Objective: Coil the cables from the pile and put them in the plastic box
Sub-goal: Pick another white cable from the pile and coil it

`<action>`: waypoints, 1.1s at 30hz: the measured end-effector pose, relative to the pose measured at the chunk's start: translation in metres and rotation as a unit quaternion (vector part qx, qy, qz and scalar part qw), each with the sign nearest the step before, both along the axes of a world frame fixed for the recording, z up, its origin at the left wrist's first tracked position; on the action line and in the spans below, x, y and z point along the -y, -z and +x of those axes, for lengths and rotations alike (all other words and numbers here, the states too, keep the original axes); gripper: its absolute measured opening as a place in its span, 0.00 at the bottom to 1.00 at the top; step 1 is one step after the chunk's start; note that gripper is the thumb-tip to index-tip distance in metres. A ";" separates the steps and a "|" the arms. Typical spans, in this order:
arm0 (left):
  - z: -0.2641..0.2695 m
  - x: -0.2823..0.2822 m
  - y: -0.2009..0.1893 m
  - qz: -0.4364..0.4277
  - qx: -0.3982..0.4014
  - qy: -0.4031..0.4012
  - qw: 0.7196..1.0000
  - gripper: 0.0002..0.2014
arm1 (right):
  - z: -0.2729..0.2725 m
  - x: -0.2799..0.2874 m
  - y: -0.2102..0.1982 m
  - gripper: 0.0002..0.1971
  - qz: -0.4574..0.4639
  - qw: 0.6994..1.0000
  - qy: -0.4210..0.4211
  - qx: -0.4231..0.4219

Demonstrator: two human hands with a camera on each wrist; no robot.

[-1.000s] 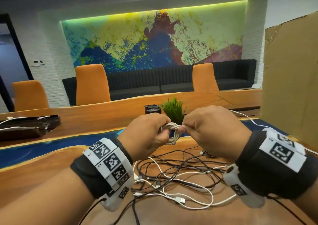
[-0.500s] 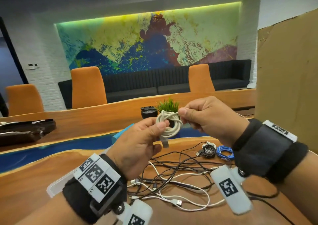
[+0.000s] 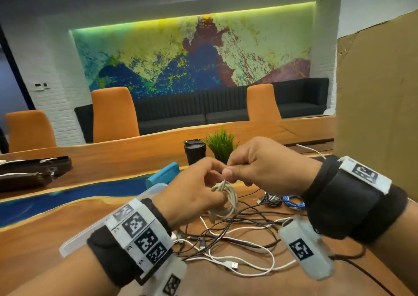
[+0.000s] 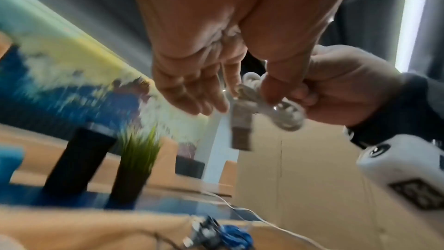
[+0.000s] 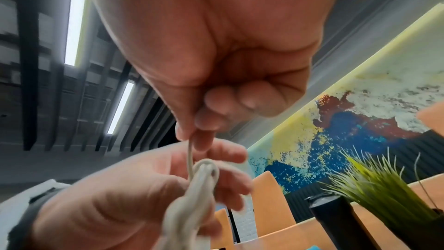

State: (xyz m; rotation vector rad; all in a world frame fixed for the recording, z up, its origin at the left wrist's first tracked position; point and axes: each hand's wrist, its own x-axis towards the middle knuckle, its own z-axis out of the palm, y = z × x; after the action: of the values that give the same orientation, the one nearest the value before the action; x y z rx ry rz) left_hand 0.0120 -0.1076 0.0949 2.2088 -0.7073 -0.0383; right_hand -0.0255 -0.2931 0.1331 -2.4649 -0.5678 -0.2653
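The right hand pinches the loose end of a white cable coil that the left hand grips above the tabletop. Below lies the tangled cable pile. The left wrist hides most of the plastic box near the tabletop's left edge.

plant | black tumbler beside it | orange chairs | sofa
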 end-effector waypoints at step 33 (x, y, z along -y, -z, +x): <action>0.010 0.004 -0.015 -0.026 0.134 -0.045 0.990 0.04 | 0.005 -0.012 0.051 0.04 0.293 0.954 0.058 -0.013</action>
State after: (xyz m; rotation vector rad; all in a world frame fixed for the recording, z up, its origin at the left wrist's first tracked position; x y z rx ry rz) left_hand 0.0222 -0.1117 0.1096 2.2149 -0.7434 0.3255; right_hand -0.0205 -0.2810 0.0817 -1.9199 -0.2771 -0.3861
